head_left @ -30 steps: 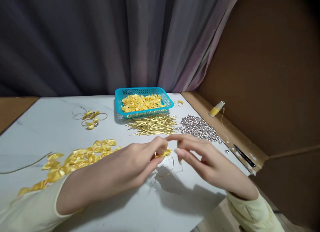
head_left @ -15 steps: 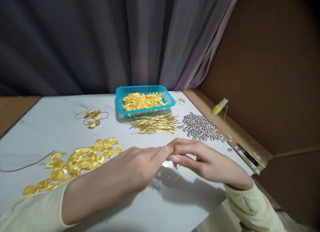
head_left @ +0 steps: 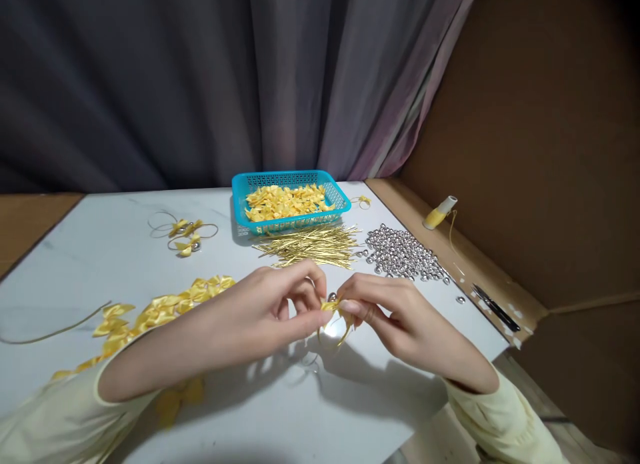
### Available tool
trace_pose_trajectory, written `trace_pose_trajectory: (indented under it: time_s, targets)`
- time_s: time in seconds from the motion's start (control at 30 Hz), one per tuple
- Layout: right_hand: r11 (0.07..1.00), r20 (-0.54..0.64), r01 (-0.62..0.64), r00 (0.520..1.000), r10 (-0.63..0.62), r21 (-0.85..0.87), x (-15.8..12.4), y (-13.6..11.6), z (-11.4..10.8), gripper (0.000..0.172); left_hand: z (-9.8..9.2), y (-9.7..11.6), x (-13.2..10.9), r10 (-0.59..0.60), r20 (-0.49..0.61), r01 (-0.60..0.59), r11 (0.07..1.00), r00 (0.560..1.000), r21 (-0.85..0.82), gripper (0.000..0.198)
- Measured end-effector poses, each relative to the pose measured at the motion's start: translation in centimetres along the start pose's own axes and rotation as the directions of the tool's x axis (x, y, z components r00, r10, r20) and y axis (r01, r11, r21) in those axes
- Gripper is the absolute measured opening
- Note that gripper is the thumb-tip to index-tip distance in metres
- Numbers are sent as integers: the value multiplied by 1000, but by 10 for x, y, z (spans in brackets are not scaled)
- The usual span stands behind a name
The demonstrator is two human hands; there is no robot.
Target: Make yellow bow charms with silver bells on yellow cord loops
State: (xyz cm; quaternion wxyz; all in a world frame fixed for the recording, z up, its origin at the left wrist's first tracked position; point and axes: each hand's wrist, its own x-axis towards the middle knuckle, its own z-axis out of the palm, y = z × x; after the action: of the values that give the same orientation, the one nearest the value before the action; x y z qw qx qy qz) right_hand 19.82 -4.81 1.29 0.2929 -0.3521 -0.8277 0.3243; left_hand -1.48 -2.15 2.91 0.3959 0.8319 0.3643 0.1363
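Note:
My left hand (head_left: 283, 311) and my right hand (head_left: 387, 311) meet above the front middle of the table. Between them is a yellow satin bow (head_left: 331, 306), pinched at one side by the left thumb and fingers and at the other by the right. A silver bead (head_left: 332, 297) shows at the top of the bow. From it hangs a thin gold cord (head_left: 344, 337), curved into a loop below the fingertips. My fingertips partly cover the bow. More yellow bows (head_left: 165, 311) lie on the table, some hidden behind my left forearm.
A blue basket (head_left: 240, 214) of yellow bows stands at the back, with gold ties (head_left: 315, 245) before it. Silver beads (head_left: 403, 254) are heaped on the right. Beyond them are a thread spool (head_left: 440, 213) and black snips (head_left: 495, 307). Looped bow pieces (head_left: 185, 237) lie left.
My hands, overlapped before, have drawn slightly apart, and the bow, bead and cord loop between them have come into sight. My left fingers have lifted and curled.

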Motion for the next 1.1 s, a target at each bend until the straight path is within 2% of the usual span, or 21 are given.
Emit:
trace_pose_trajectory:
  time_s: [0.1,0.2,0.27,0.3,0.33,0.4,0.5,0.73,0.93,1.1]
  targets:
    - [1000,-7,3,1000,-3,-6,-1,-1,0,22,-4,0,3,-25,53,27,999,998,-28,23]
    - [1000,-10,-5,1000,5,-11,-2,-2,1,21,-1,1,0,13,-3,-13,999,1000,40,23]
    - [1000,-21,-6,1000,6,-10,-2,-2,0,22,3,3,-5,89,-131,-67,984,987,162,15]
    - [1000,-26,-7,1000,7,-9,-3,-2,0,22,6,5,-8,151,-222,-93,963,963,253,15]
    - [1000,-30,-8,1000,7,-7,-3,-2,0,22,10,7,-12,237,-266,-137,928,934,345,19]
    - [1000,-30,-9,1000,8,-4,-3,-2,-1,21,16,10,-17,376,-267,-216,851,888,480,20]
    - [1000,-22,-8,1000,8,-2,-4,-3,-1,19,22,10,-19,426,-216,-247,792,878,558,17]
    - [1000,-37,-6,999,6,5,-6,-4,1,18,24,6,-10,491,-214,-307,771,844,559,16]
    - [1000,-58,-7,998,7,3,-6,-5,1,20,23,7,-7,447,-250,-293,829,859,477,20]
    - [1000,-62,-3,998,3,-1,-6,-5,2,18,24,7,-6,432,-294,-283,855,853,435,18]
